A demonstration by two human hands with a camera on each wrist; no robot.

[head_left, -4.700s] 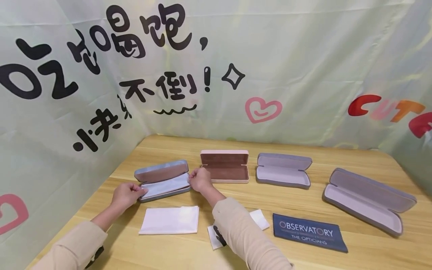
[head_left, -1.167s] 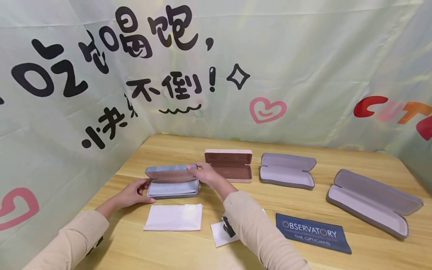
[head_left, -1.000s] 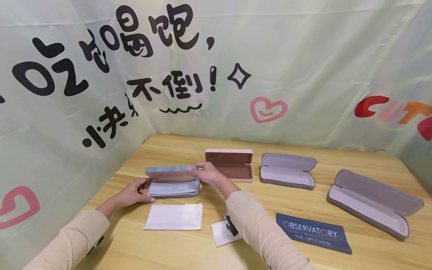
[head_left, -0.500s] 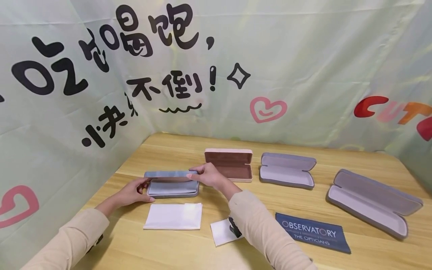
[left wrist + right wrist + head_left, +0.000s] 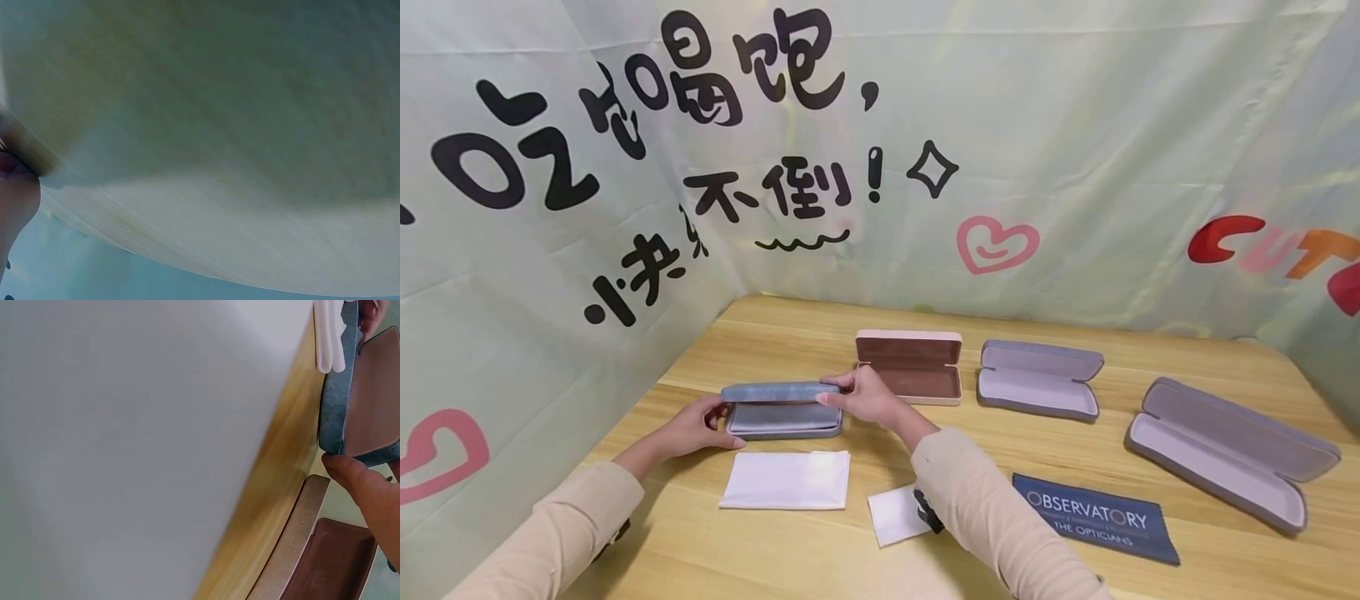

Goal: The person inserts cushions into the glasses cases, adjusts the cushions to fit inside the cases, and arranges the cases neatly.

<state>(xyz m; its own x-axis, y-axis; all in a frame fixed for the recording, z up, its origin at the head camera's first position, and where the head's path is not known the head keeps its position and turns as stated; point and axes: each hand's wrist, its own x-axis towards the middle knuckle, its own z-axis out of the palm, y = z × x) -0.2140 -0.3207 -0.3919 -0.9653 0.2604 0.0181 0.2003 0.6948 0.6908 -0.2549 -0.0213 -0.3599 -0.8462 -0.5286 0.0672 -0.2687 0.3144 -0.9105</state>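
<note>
The head view shows the blue case (image 5: 784, 432) ahead of the person, its long axis running from 9 to 3 o'clock, with a hand at each end. The left hand (image 5: 688, 427) grips the 9 o'clock end between thumb and fingers; the right hand (image 5: 872, 396) pinches the 3 o'clock corner of the lid (image 5: 771, 392), tilted partway over a folded cloth (image 5: 782, 416). Both touch the case, so what seems to matter is the gap between lid and front rim, with the right hand on the lid. The right wrist view reveals a broad stretch of pinkish lining (image 5: 373, 394), only a thin strip from the head; the left wrist view shows mostly tabletop (image 5: 187, 125), leaving that grasp unclear there.
</note>
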